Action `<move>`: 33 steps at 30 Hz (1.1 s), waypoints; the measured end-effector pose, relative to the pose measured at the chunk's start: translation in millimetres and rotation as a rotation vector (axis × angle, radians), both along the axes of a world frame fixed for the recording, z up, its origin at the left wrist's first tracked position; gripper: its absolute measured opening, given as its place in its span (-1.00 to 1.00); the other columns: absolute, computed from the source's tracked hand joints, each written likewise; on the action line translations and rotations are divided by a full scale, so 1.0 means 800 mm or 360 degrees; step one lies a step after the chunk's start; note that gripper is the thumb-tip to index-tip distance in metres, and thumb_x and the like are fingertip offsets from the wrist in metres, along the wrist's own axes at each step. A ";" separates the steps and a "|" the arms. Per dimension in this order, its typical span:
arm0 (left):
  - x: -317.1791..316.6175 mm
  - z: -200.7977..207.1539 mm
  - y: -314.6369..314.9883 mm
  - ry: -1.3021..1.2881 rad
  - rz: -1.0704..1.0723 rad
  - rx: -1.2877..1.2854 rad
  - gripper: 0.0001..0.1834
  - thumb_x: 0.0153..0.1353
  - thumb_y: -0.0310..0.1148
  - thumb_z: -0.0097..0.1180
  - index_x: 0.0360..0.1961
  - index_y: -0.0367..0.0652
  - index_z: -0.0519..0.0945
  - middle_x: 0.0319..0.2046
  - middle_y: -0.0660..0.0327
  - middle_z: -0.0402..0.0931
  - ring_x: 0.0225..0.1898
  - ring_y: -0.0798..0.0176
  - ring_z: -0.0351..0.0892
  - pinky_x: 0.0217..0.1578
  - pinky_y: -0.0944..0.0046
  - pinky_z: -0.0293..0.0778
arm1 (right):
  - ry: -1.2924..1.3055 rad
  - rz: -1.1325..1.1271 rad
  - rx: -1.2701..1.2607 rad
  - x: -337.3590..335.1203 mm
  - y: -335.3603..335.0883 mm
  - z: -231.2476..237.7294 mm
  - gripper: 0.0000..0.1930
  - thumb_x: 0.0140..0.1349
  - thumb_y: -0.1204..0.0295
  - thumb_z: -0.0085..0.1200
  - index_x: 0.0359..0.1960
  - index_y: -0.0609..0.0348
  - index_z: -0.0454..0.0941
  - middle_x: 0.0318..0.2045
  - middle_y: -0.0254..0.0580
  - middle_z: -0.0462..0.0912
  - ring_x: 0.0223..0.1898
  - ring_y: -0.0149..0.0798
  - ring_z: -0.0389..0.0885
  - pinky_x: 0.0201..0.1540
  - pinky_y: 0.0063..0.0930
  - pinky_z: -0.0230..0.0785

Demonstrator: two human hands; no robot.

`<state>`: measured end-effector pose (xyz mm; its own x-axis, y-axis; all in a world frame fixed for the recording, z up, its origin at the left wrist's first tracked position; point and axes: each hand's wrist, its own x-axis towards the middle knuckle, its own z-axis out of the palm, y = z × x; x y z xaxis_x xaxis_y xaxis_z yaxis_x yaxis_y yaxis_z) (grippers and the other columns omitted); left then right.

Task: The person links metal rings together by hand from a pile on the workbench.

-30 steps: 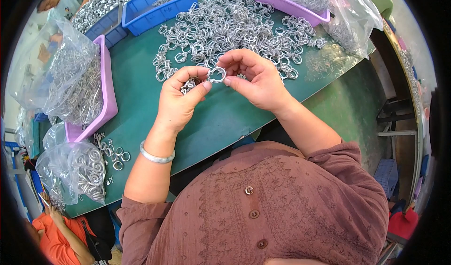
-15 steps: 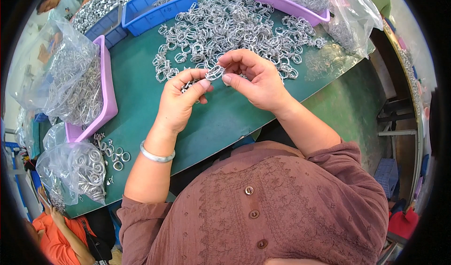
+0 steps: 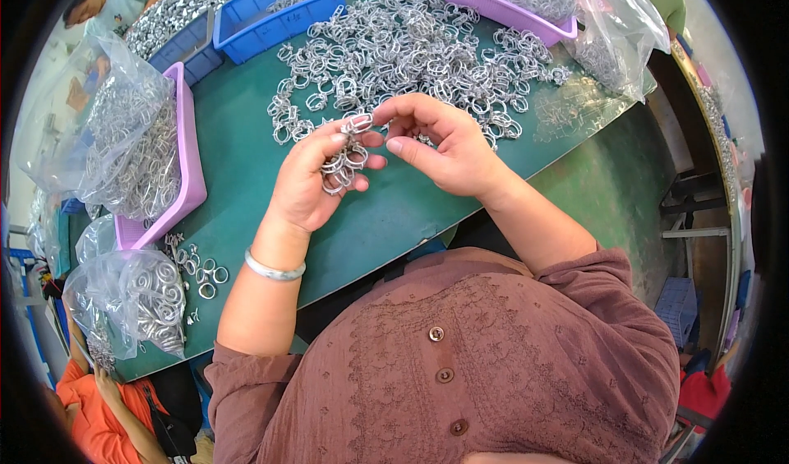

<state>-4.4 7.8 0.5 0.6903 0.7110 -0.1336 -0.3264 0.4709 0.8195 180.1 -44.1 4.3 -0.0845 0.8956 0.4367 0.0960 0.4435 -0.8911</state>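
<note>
My left hand [image 3: 308,176], palm up, holds several silvery metal rings [image 3: 341,166] in its palm and fingers. Between its thumb and forefinger an oval metal ring piece [image 3: 357,124] sticks up at the fingertips. Just to the right, my right hand [image 3: 444,147] is curved with thumb and forefinger apart, its forefinger tip close to that piece. Small metal bits show between its thumb and curled fingers; whether they lie in the palm or on the table behind, I cannot tell. Beyond both hands spreads a heap of linked metal rings [image 3: 394,45] on the green table [image 3: 238,176].
A pink basket [image 3: 193,152] with bagged metal parts stands left, near a clear bag of spiral parts [image 3: 156,300] and loose rings [image 3: 207,279]. At the back are a blue bin [image 3: 275,20] and another pink basket [image 3: 509,8]. Other people sit at left.
The oval piece has moved left and up with my left fingertips, out of my right fingers' touch. My left palm has turned up, showing more rings. My right thumb and forefinger have parted.
</note>
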 end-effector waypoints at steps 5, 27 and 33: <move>-0.007 -0.004 0.012 -0.0394 0.0003 -0.0362 -0.58 0.17 -0.23 -0.18 -0.03 -0.29 0.39 -0.21 0.01 0.50 -0.30 0.11 0.56 -0.48 0.34 0.50 | -0.0120 0.0096 0.0030 -0.002 0.003 0.004 -0.72 0.05 0.60 0.02 -0.15 0.21 0.46 -0.32 -0.32 0.54 -0.40 -0.50 0.47 -0.33 -0.60 0.34; -0.024 -0.012 0.027 -0.0421 0.0426 -0.0227 -0.76 0.19 -0.30 -0.04 -0.19 -0.19 0.47 -0.19 0.10 0.50 -0.17 0.07 0.52 -0.34 0.25 0.53 | -0.1577 -0.0106 0.0144 -0.027 0.029 -0.012 -0.88 -0.04 0.50 0.02 -0.43 0.23 0.43 -0.38 -0.05 0.48 -0.26 -0.03 0.48 -0.22 -0.21 0.37; -0.010 -0.003 0.015 0.0234 0.0605 0.0177 -0.79 0.18 -0.32 0.01 -0.19 -0.15 0.47 -0.28 0.23 0.51 -0.31 0.33 0.54 -0.48 0.46 0.46 | -0.1042 -0.0286 0.0134 -0.018 0.026 -0.003 -0.84 -0.02 0.50 0.04 -0.36 0.24 0.46 -0.45 -0.04 0.53 -0.34 -0.02 0.52 -0.26 -0.23 0.36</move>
